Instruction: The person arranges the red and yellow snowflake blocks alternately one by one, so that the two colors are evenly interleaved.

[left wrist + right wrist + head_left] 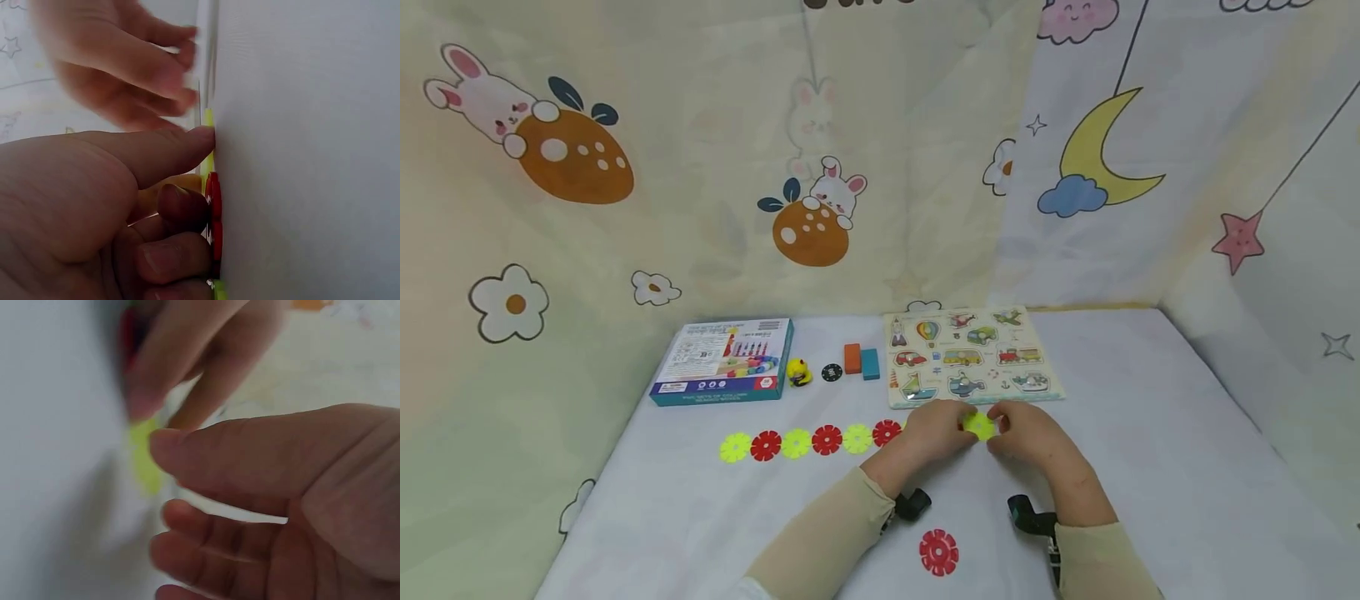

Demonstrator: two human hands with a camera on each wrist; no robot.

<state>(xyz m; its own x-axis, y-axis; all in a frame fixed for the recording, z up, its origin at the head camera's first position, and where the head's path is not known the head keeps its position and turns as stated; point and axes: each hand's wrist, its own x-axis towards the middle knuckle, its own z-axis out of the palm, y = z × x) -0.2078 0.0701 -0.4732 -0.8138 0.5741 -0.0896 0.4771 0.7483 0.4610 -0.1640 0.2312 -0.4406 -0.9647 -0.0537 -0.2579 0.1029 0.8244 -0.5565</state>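
A row of notched plastic snowflake discs, yellow and red by turns, starts at a yellow disc (735,447) and passes a red disc (886,432) before my left hand (938,432) covers it. That hand pinches a yellow snowflake disc (980,427) by its left side, low over the cloth; its thumb lies on the disc's edge in the left wrist view. My right hand (1028,433) hovers at the disc's right side with loosely bent fingers. In the left wrist view a small gap separates them. Nearer me lies a single red snowflake disc (938,552).
Behind the hands lies a wooden vehicle puzzle board (973,357). Left of it are a blue block (870,364), an orange block (852,358), a black round chip (831,372), a small yellow toy figure (799,372) and a flat box (722,361). A printed curtain (700,233) hangs behind the white table.
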